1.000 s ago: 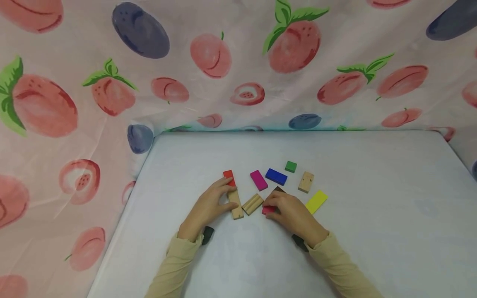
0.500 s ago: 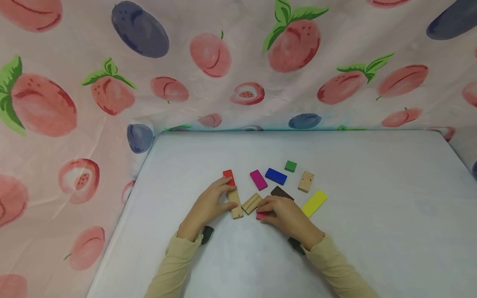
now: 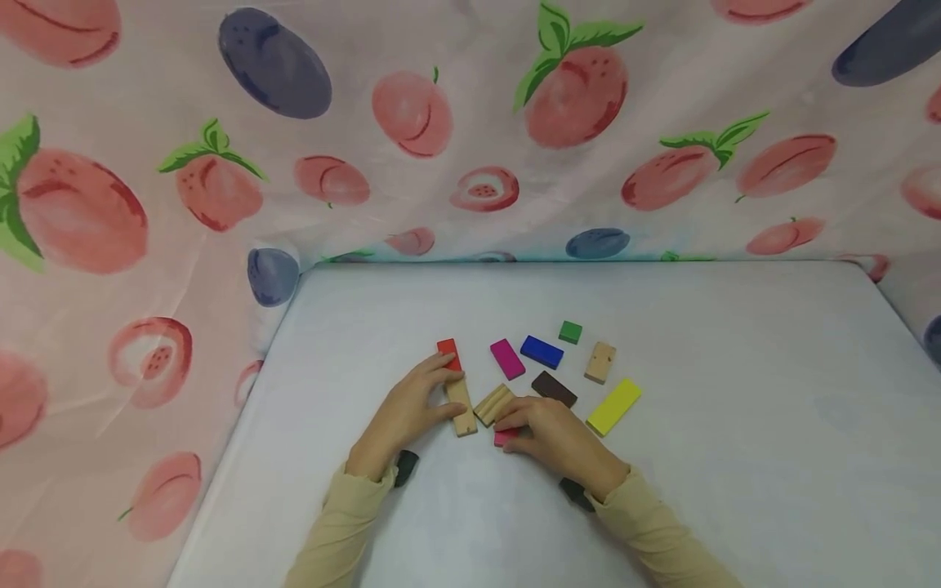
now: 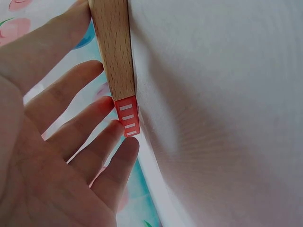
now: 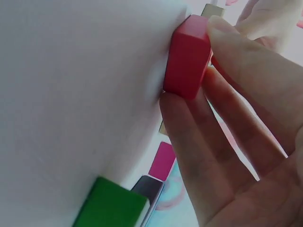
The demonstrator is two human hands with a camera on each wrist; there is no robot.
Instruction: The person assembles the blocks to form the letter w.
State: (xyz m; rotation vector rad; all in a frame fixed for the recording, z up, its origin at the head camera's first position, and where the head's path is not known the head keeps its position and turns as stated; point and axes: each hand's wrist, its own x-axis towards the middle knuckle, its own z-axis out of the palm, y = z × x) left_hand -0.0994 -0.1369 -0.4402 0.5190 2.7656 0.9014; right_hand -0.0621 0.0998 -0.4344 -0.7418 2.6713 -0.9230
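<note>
In the head view my left hand touches a row of two blocks: a plain wooden block and a red block against its far end. The left wrist view shows white bars on the red block's side, with fairly straight fingertips along the row. My right hand pinches a pinkish-red block between thumb and fingers, low over the table. Just beyond it lies a grooved wooden block, close to the row's right side. Part of the pinkish-red block is covered by the fingers.
Around the hands lie a magenta block, blue block, small green block, dark brown block, knotted wooden block and yellow block. A fruit-patterned cloth rises behind the white table.
My right hand has moved left and toward me with the pinkish-red block, uncovering more of the dark brown and yellow blocks. My left hand stays on the row.
</note>
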